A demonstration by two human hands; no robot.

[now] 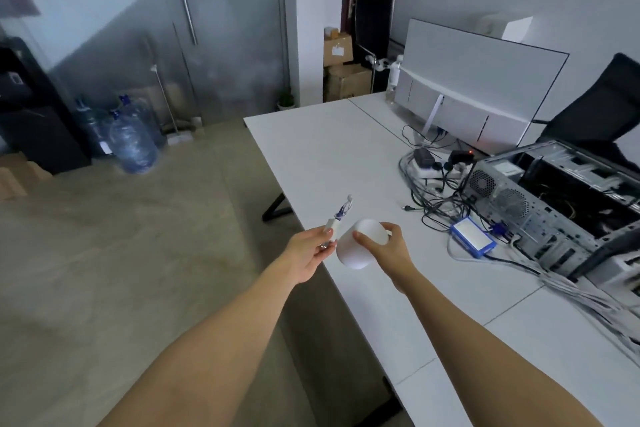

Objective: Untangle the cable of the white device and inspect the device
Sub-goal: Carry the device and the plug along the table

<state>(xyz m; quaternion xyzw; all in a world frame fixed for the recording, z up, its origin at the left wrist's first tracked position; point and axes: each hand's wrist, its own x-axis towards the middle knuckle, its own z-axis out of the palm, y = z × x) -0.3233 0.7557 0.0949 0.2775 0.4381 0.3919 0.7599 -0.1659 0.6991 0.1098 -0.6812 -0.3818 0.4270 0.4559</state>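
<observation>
The white device (360, 242) in the right hand (388, 248) looks like smooth matt plastic. The small plug (90, 226) pinched in the left hand (306, 253) is also white plastic. Under the right hand, the table (332, 156) has a smooth matt white top. To the right, the open computer case (540, 198) is bare grey metal.

White desk (332, 149), beige floor (138, 253), frosted glass wall (114, 55)

office | white counter (329, 149) w/ monitor (478, 87), open PC case (554, 198), cable mess (436, 191) | water jugs (131, 146), glass door (207, 28)
</observation>
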